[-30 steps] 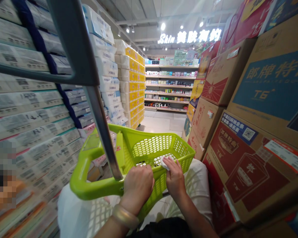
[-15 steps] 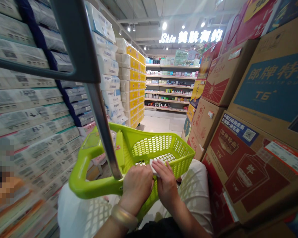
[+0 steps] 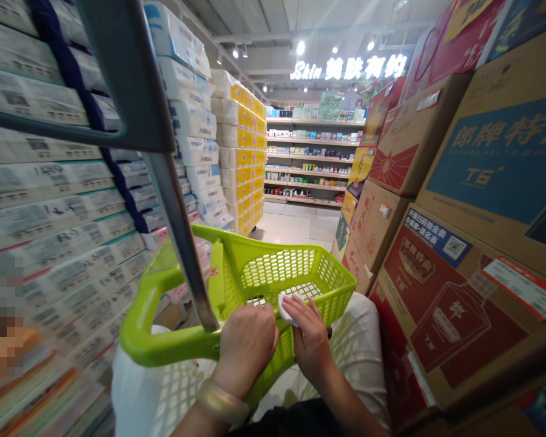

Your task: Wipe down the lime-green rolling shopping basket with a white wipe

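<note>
A bright green plastic shopping basket (image 3: 273,267) sits tilted in front of me, resting on a white basket (image 3: 364,346) below it. My left hand (image 3: 246,343) is closed around the green basket's near rim, a pale bangle on its wrist. My right hand (image 3: 310,335) presses a small white cloth or wipe (image 3: 286,306) against the inside of the near rim, fingers curled on it. A grey metal pole (image 3: 177,224) with a crossbar rises just left of my left hand.
Stacked tissue packs (image 3: 64,200) form a wall on the left. Red and brown cartons (image 3: 464,243) are piled close on the right. The narrow aisle floor (image 3: 295,227) leads to shelves of small goods (image 3: 309,164) under a lit sign.
My right hand slid the white cloth left along the basket rim toward my left hand, then back slightly right. The basket shifted a little left; my left hand kept its grip.
</note>
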Demonstrator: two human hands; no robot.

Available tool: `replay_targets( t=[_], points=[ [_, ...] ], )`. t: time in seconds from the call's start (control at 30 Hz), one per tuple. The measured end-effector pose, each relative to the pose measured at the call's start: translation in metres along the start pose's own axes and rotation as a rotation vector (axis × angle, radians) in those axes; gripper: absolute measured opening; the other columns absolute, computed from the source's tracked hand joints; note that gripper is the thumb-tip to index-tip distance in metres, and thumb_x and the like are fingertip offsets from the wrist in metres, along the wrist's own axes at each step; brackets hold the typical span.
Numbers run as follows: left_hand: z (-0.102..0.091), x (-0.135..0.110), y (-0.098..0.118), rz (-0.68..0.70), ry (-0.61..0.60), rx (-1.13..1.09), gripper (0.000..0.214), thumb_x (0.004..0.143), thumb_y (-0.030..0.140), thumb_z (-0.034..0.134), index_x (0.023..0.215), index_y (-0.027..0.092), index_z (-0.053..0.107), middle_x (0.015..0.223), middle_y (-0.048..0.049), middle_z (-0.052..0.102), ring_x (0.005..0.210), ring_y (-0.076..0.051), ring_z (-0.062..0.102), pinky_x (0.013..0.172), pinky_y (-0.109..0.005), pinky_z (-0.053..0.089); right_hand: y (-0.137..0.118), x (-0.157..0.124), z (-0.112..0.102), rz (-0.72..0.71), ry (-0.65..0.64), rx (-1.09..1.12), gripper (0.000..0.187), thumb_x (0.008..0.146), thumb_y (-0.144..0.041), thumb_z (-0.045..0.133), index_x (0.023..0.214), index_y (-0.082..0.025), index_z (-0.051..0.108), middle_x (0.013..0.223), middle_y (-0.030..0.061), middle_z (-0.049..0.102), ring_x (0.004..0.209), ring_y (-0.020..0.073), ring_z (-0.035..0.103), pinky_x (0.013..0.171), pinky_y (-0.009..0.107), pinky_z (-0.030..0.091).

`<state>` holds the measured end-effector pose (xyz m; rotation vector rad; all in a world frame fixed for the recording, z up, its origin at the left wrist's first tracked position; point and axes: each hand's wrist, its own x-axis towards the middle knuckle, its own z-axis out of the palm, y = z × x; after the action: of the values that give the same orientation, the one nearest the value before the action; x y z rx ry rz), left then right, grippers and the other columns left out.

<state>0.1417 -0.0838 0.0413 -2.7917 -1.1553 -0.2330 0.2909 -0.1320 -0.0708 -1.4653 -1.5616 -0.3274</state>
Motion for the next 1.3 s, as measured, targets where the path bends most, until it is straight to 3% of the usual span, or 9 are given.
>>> replay_targets(
  t=[0.2, 0.37, 0.6, 0.77, 0.97, 1.17, 1.3],
  points=[
    [-0.001, -0.001, -0.001, -0.012, -0.005, 0.009, 0.019, 0.084, 0.019, 0.047, 0.084, 0.013, 0.065, 0.077, -0.0145, 0.07, 0.08, -0.03, 0.068, 0.072, -0.039, 0.049, 0.008, 0.001, -0.001, 0.087, 0.096, -0.063, 0.047, 0.086, -0.005, 0.042, 0.12, -0.024, 0.066, 0.122, 0.0062, 0.071, 0.121, 0.0222, 0.063, 0.114, 0.048, 0.034],
    [-0.002, -0.001, -0.001, 0.008, -0.011, -0.013, 0.017, 0.082, 0.015, 0.049, 0.086, 0.013, 0.065, 0.079, -0.0142, 0.07, 0.081, -0.029, 0.068, 0.073, -0.038, 0.049, -0.015, 0.004, 0.003, -0.039, -0.012, 0.003, 0.052, 0.086, -0.005, 0.042, 0.13, -0.026, 0.06, 0.131, 0.0046, 0.066, 0.128, 0.0192, 0.058, 0.117, 0.044, 0.031],
    [-0.003, -0.002, -0.001, -0.002, -0.018, 0.015, 0.019, 0.085, 0.018, 0.046, 0.085, 0.013, 0.065, 0.078, -0.0144, 0.07, 0.08, -0.031, 0.069, 0.072, -0.041, 0.05, 0.001, 0.002, 0.001, 0.075, 0.086, -0.079, 0.046, 0.086, -0.005, 0.042, 0.121, -0.024, 0.066, 0.124, 0.0056, 0.071, 0.122, 0.0227, 0.062, 0.112, 0.048, 0.037],
    [-0.002, -0.002, -0.002, 0.021, -0.022, 0.001, 0.017, 0.083, 0.015, 0.048, 0.086, 0.013, 0.065, 0.079, -0.0136, 0.071, 0.081, -0.031, 0.069, 0.073, -0.04, 0.05, -0.016, 0.003, 0.004, -0.035, -0.017, -0.002, 0.051, 0.087, -0.005, 0.041, 0.13, -0.025, 0.06, 0.131, 0.0047, 0.066, 0.129, 0.0189, 0.057, 0.116, 0.044, 0.032],
    [-0.001, -0.002, -0.004, 0.004, -0.013, -0.003, 0.019, 0.085, 0.018, 0.047, 0.085, 0.013, 0.065, 0.079, -0.0147, 0.07, 0.081, -0.031, 0.069, 0.073, -0.04, 0.049, -0.002, 0.007, 0.005, 0.071, 0.087, -0.061, 0.048, 0.085, -0.004, 0.041, 0.121, -0.025, 0.066, 0.122, 0.0057, 0.071, 0.121, 0.0214, 0.063, 0.114, 0.048, 0.035],
    [-0.002, -0.001, -0.01, 0.024, -0.022, -0.017, 0.016, 0.082, 0.017, 0.052, 0.087, 0.013, 0.066, 0.081, -0.0144, 0.071, 0.085, -0.031, 0.069, 0.076, -0.04, 0.049, -0.022, 0.015, 0.014, -0.04, 0.001, 0.034, 0.049, 0.086, -0.007, 0.042, 0.127, -0.025, 0.063, 0.126, 0.0053, 0.069, 0.123, 0.019, 0.061, 0.115, 0.044, 0.035],
    [-0.006, -0.002, -0.018, -0.004, -0.015, -0.007, 0.021, 0.085, 0.019, 0.047, 0.085, 0.014, 0.068, 0.079, -0.0144, 0.072, 0.082, -0.031, 0.07, 0.075, -0.04, 0.049, 0.0, 0.009, 0.006, 0.027, 0.016, -0.04, 0.05, 0.085, -0.004, 0.042, 0.125, -0.025, 0.064, 0.126, 0.0047, 0.07, 0.123, 0.0197, 0.062, 0.117, 0.047, 0.031]
  ],
)
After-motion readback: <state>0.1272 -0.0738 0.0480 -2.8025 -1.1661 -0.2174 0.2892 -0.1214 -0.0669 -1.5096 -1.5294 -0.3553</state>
